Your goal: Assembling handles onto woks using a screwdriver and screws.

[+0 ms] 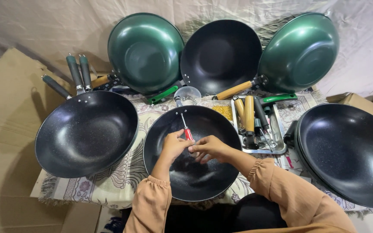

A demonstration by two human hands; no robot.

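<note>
Black non-stick wok [193, 172] sits at the near edge of the patterned cloth [121, 179], centre, w/ both hands working inside it. Left hand [173, 146] is closed on a red-handled screwdriver [185, 128]: fingers wrapped round the handle, steel shaft pointing up toward the wok's far rim. Right hand [210, 148] meets the left at the handle's lower end; fingertips are pinched together, but what they pinch, if anything, cannot be told. Both sleeves are tan.

Adjacent items:
- Second black wok [86, 133] at the cloth's left edge, w/ grey handles [76, 71] at its far side.
- Third black wok [348, 151] at the right edge, stacked on others.
- Steel tray [280, 146] just right of the centre wok, holding wooden handles [249, 113] and one black handle.
- Small clear bowl [187, 93] and a pile of yellow hardware [223, 112] at the centre wok's far side.
- Along the far edge, propped vs. the backdrop sheet: green wok [145, 51] showing its underside, black wok [221, 54] showing its inside, another green wok [301, 51] w/ wooden handle fitted.
- Flat cardboard [5, 129] beyond the cloth's left edge.
</note>
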